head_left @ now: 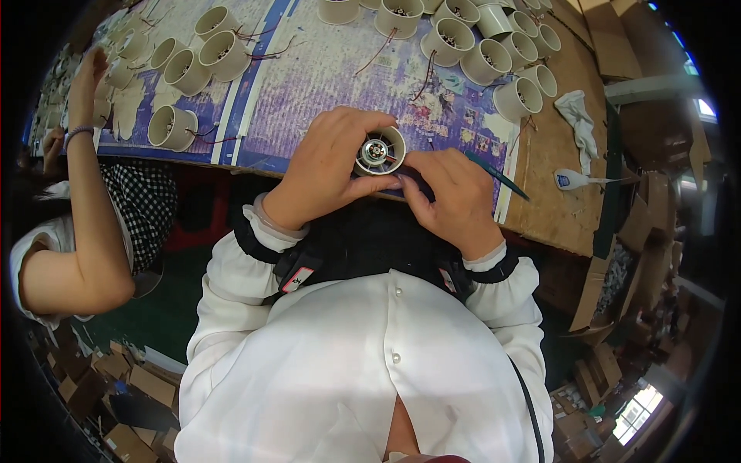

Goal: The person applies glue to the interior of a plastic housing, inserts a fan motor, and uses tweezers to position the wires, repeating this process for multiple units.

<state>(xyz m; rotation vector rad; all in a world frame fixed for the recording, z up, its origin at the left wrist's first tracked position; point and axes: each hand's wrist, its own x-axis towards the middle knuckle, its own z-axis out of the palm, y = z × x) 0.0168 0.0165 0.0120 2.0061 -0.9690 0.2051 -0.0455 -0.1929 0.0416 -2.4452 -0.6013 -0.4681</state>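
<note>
My left hand (328,166) is wrapped round a cream-white plastic cup-shaped housing (400,147) at the table's near edge. The housing's open end faces up, and a round silver motor (376,152) sits inside it. Close against the housing's right side is my right hand (454,189), its thumb and forefinger bent toward the lower rim. What those fingertips pinch is hidden. To the right of that hand lies a slim teal pen-like tool (498,176).
Several similar housings (449,42) with thin wires stand at the back, and more (171,128) at the left. A white cloth (575,123) and a small white nozzle bottle (571,180) lie at the right. A co-worker's arm (93,208) reaches over the table's left side.
</note>
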